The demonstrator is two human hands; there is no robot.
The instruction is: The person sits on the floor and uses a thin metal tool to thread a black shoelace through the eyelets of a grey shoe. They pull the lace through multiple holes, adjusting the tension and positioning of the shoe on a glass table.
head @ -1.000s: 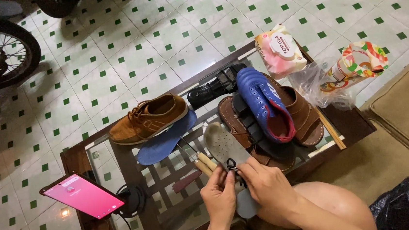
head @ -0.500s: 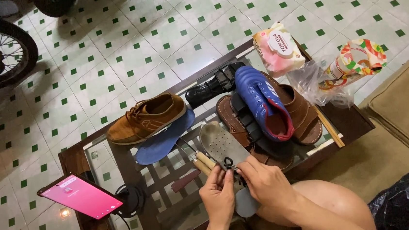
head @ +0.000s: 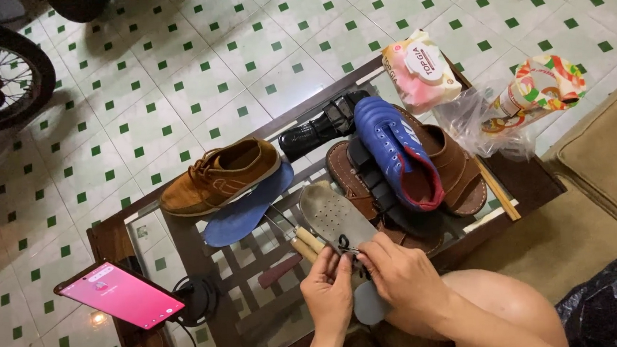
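Observation:
My left hand (head: 328, 291) and my right hand (head: 402, 276) meet over the near end of a grey perforated insole (head: 330, 214) that lies on the glass table (head: 182, 242). Both pinch a small dark loop, thread or lace, at the insole's heel. A blue insole (head: 245, 211) lies to the left under a brown suede shoe (head: 221, 177). A blue sports shoe (head: 395, 152) rests on brown sandals (head: 462, 172) just right of my hands. Wooden tool handles (head: 303, 244) lie beside the grey insole.
A phone with a pink screen (head: 120, 295) leans at the table's left corner with a cable. A black shoe (head: 320, 128), a wipes pack (head: 418, 69) and a plastic bag with a packet (head: 530, 97) sit at the far side. A wheel (head: 0, 73) stands top left; a mat lies right.
My hands stay on the insole's heel, fingers shifting slightly on the dark thread. Nothing else has moved.

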